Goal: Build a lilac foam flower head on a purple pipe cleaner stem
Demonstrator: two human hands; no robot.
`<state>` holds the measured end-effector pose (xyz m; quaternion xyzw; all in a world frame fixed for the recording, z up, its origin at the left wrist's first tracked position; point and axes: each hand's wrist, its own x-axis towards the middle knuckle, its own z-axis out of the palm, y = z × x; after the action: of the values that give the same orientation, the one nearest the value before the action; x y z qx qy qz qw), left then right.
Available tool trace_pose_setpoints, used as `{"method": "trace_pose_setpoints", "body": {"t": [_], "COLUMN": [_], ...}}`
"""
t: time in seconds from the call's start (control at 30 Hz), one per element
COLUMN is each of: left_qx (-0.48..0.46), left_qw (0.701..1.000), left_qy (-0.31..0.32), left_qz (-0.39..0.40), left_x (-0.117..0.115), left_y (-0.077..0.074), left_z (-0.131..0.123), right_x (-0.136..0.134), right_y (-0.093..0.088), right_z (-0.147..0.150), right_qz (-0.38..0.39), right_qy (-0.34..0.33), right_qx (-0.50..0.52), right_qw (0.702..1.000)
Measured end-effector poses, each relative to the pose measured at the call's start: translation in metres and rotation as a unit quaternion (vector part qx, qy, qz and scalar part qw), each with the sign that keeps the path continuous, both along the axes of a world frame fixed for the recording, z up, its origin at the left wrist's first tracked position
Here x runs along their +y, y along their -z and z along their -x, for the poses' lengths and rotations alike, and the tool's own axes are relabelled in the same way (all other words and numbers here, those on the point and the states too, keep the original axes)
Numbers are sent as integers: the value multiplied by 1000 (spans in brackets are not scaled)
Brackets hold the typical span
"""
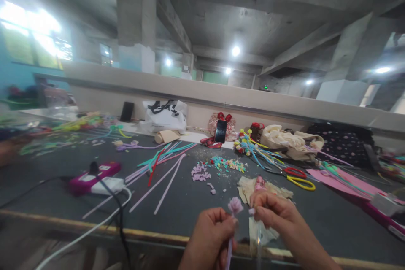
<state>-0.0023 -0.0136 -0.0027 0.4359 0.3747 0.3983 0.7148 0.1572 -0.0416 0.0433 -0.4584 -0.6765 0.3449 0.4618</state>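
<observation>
At table (177,215) — left hand (209,236) grips lilac flower (235,206), pointing up, stem (229,253) near-vertical — right hand (280,215) pinches lilac bit (251,211).

Window (31,36) glare totally blows out the upper left. Ceiling lamp (236,51) flares upper middle. Left edge's pretty smeary.

No wording legible with certainty. White bag (164,123), 9 o'clock of view centre: bold black lettering (166,109) across top, too creased and blurred to spell out; small print line below, unreadable. Green lit sign (266,87) glowed at 2 o'clock, too small to read. Pillar notice (185,68), 11 o'clock: marks blurred. Magenta power strip (109,169), 8 o'clock: pale label, illegible.
</observation>
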Motion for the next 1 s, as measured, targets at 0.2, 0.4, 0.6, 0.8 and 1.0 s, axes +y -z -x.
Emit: {"method": "trace_pose_setpoints", "body": {"t": [0.2,0.4,0.6,0.8,1.0], "left_qx": [78,94,95,89,87], "left_qw": [995,994,994,993,992], "left_qy": [-3,18,11,23,22], "left_qz": [-56,-60,-60,-75,-84], "left_x": [-4,-6,-5,-4,-4], "left_y": [-6,-7,-6,-6,-3], "left_z": [-6,-4,-6,-5,-6], "right_x": [-2,2,2,3,4], "right_y": [-31,-24,-25,-29,-27], "right_z": [-8,-2,1,5,5], "right_qz": [-66,-46,-50,-68,-94], "right_qy": [-59,-76,-75,-60,-45], "right_qx": [-164,-198,-226,-250,-268], "right_qw": [982,976,970,964,958]}}
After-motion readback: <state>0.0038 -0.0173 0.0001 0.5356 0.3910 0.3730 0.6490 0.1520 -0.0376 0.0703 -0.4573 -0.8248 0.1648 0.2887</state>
